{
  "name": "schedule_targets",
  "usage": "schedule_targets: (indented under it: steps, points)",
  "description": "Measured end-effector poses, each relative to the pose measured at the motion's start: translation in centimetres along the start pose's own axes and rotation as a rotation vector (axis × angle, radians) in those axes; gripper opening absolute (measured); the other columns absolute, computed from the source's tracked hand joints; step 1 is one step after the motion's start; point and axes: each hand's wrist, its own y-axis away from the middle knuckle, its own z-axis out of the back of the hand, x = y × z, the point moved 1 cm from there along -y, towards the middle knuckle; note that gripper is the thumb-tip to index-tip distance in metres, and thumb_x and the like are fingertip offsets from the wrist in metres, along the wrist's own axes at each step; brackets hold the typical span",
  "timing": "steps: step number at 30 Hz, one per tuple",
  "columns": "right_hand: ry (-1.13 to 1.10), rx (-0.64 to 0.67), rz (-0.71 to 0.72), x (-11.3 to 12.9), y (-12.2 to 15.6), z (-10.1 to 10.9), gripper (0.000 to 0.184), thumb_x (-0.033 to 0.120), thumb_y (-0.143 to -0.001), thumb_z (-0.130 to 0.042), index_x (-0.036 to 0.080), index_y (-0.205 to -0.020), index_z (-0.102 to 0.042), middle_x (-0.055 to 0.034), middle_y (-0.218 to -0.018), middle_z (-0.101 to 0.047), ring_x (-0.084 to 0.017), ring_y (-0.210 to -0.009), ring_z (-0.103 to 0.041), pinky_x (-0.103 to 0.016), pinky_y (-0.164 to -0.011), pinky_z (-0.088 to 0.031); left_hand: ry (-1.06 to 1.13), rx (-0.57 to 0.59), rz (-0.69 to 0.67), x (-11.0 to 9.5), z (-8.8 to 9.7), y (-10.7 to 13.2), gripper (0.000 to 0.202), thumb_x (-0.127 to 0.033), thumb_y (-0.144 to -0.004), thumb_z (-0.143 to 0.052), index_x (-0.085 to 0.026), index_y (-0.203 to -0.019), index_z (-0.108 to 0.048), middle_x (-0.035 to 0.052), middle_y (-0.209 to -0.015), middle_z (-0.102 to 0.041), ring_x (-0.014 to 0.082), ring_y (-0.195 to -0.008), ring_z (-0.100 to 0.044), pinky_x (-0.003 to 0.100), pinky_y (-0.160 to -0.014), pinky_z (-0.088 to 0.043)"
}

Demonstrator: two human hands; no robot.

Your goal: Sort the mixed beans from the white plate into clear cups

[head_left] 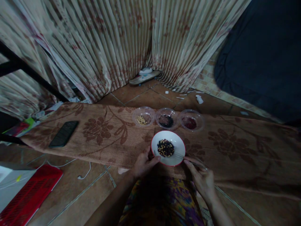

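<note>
A white plate with a red rim (178, 146) lies on a brown flowered cloth (105, 135) and holds a heap of mixed dark and pale beans (166, 148). My left hand (144, 164) grips the plate's near left edge with thumb and fingers. My right hand (202, 179) is closed on thin metal tweezers (185, 158) whose tips reach onto the plate beside the beans. Behind the plate stand three clear bowls: one with pale beans (143, 116), one with black beans (166, 118), one with red beans (191, 120).
A black phone (63, 134) lies on the cloth at the left. A red flat case (28, 194) and a white cable (84, 172) are on the tiled floor at the lower left. Striped curtains (105, 44) hang behind, with a sandal (144, 76) beneath them.
</note>
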Motion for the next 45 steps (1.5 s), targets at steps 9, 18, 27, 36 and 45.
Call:
schedule_targets:
  steps: [9,18,27,36,45]
  points:
    - [-0.014,-0.009,-0.007,-0.3,-0.1,-0.3,0.024,0.042,-0.08,-0.068,0.02,-0.085,-0.076,-0.0091,-0.094,-0.074,-0.025,-0.091,-0.068,-0.04,-0.08,-0.055,-0.012,-0.011,0.011,0.0,0.0,0.0,0.054,-0.044,-0.079,-0.066,-0.019,-0.124,-0.053,0.0025,-0.106,-0.071,0.0207,-0.101,-0.064,0.033,-0.094,-0.05]
    - [-0.062,-0.062,-0.081,-0.3,0.1,-0.8,0.024,0.043,-0.076,-0.071,0.02,-0.082,-0.077,-0.0094,-0.092,-0.075,-0.026,-0.09,-0.069,-0.041,-0.082,-0.055,0.024,0.004,-0.025,0.6,-0.1,-0.1,0.052,-0.041,-0.08,-0.066,-0.02,-0.126,-0.052,0.0031,-0.111,-0.069,0.0205,-0.105,-0.063,0.033,-0.096,-0.048]
    - [-0.135,-0.106,-0.171,0.0,0.1,-1.1,0.026,0.045,-0.072,-0.073,0.02,-0.078,-0.077,-0.0087,-0.088,-0.076,-0.025,-0.087,-0.07,-0.04,-0.081,-0.055,-0.06,-0.013,0.006,0.1,0.1,0.0,0.055,-0.042,-0.081,-0.065,-0.018,-0.128,-0.051,0.0017,-0.105,-0.071,0.0192,-0.098,-0.064,0.03,-0.09,-0.049]
    - [-0.134,-0.105,-0.177,-0.2,0.0,-1.1,0.024,0.043,-0.072,-0.074,0.021,-0.082,-0.077,-0.0083,-0.092,-0.075,-0.025,-0.09,-0.069,-0.039,-0.081,-0.055,0.017,0.002,-0.018,0.3,-0.1,0.0,0.054,-0.041,-0.081,-0.065,-0.02,-0.128,-0.05,0.0013,-0.107,-0.07,0.0193,-0.102,-0.063,0.03,-0.093,-0.049]
    - [-0.11,-0.103,-0.133,0.2,-0.1,-1.3,0.022,0.041,-0.074,-0.072,0.021,-0.08,-0.077,-0.0084,-0.09,-0.075,-0.024,-0.088,-0.069,-0.037,-0.079,-0.054,0.026,-0.007,-0.021,0.3,-0.1,-0.1,0.052,-0.041,-0.08,-0.067,-0.019,-0.125,-0.053,0.0027,-0.107,-0.07,0.02,-0.101,-0.064,0.031,-0.092,-0.049]
